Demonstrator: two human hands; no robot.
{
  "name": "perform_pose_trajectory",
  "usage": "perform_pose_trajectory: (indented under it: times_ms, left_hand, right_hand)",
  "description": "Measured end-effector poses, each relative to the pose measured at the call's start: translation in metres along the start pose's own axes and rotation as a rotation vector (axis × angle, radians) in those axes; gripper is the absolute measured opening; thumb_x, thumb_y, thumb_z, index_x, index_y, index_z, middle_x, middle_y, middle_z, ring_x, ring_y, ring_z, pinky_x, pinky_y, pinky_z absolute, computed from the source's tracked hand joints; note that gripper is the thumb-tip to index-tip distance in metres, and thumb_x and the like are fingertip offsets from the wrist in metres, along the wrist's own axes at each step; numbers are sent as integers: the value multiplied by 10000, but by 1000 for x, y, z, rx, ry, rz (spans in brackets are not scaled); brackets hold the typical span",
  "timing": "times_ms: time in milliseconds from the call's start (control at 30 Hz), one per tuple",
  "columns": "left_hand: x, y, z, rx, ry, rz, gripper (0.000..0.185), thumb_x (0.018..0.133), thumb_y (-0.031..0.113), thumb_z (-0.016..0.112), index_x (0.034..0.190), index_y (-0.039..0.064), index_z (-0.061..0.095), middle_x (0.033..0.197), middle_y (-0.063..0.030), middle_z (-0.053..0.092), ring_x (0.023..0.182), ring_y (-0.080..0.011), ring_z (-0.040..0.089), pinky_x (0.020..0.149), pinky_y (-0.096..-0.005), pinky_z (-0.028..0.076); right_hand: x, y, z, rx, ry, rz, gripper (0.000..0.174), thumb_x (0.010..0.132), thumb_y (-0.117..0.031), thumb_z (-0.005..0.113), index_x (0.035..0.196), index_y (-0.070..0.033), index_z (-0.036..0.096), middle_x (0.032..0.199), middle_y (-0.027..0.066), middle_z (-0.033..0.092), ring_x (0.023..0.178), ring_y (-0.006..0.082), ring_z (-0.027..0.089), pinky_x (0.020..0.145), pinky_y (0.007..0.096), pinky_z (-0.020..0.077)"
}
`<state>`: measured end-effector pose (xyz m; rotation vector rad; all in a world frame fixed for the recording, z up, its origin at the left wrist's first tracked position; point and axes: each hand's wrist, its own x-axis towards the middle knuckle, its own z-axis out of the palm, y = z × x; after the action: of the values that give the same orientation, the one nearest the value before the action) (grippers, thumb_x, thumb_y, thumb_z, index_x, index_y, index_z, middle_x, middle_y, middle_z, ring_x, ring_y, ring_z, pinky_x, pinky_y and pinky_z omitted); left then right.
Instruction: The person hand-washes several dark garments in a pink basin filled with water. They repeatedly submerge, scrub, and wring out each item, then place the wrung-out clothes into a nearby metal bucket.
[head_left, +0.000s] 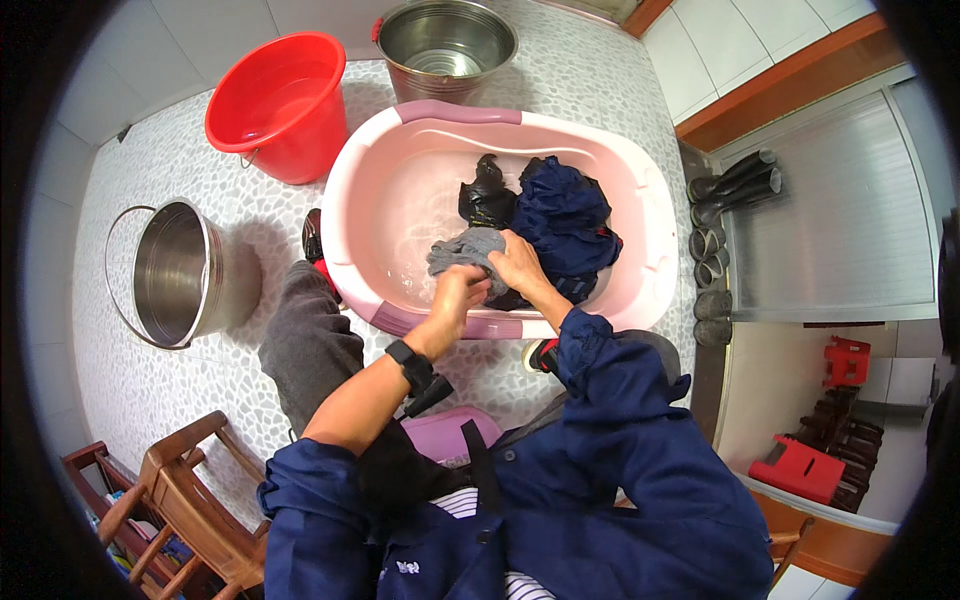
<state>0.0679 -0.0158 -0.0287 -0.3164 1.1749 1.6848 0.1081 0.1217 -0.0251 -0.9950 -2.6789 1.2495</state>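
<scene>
A pink plastic baby bathtub (660, 225) with water in it stands before me. My right hand (521, 262) grips a wet grey cloth (469, 244) near the tub's front side. My left hand (457, 296), a black band on its wrist, is at the lower edge of that cloth with its fingers curled; whether it holds any of it I cannot tell. Beside the cloth, on the right, lies a heap of wet dark blue clothing (562, 214). A shiny black piece (486, 196), maybe fabric, lies behind the cloth.
A red plastic bucket (289, 105) with water and a metal bucket (446, 49) stand behind the tub. Another metal bucket (172, 274) is at the left. A wooden chair (191, 517) stands lower left. Boots (731, 187) and shoes (711, 304) line the right side.
</scene>
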Motion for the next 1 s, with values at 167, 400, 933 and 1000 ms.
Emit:
perform_pose_trajectory:
  times_ms: [167, 400, 933, 1000]
  left_hand:
    - [26, 9, -5, -378, 61, 8, 518, 887, 505, 505, 1080, 24, 513, 1019, -146, 597, 960, -308, 589, 871, -430, 468]
    - [26, 19, -5, -478, 21, -54, 657, 820, 686, 488, 961, 44, 500, 765, -145, 579, 615, -260, 577, 543, -359, 515]
    - [20, 7, 20, -164, 288, 170, 295, 929, 287, 526, 810, 29, 604, 726, -44, 575, 654, -159, 546, 599, -333, 458]
    - [14, 9, 23, -18, 333, 246, 294, 917, 290, 547, 776, 39, 603, 709, -31, 566, 642, -142, 527, 598, -320, 448]
  right_hand:
    - [-28, -38, -1, 219, 117, -248, 397, 747, -86, 475, 1142, -61, 503, 880, 242, 617, 779, 404, 626, 736, 430, 478]
    - [-81, -70, 1, 115, 114, -504, 193, 780, -205, 666, 857, -57, 568, 622, 151, 577, 563, 335, 603, 536, 375, 461]
    - [-25, -27, 24, 1, 294, -269, 318, 911, -294, 465, 759, -38, 577, 674, 241, 588, 646, 438, 580, 580, 524, 432]
    - [-15, -12, 31, 18, 235, -170, 368, 912, -351, 444, 785, -35, 584, 742, 256, 605, 756, 453, 586, 659, 538, 436]
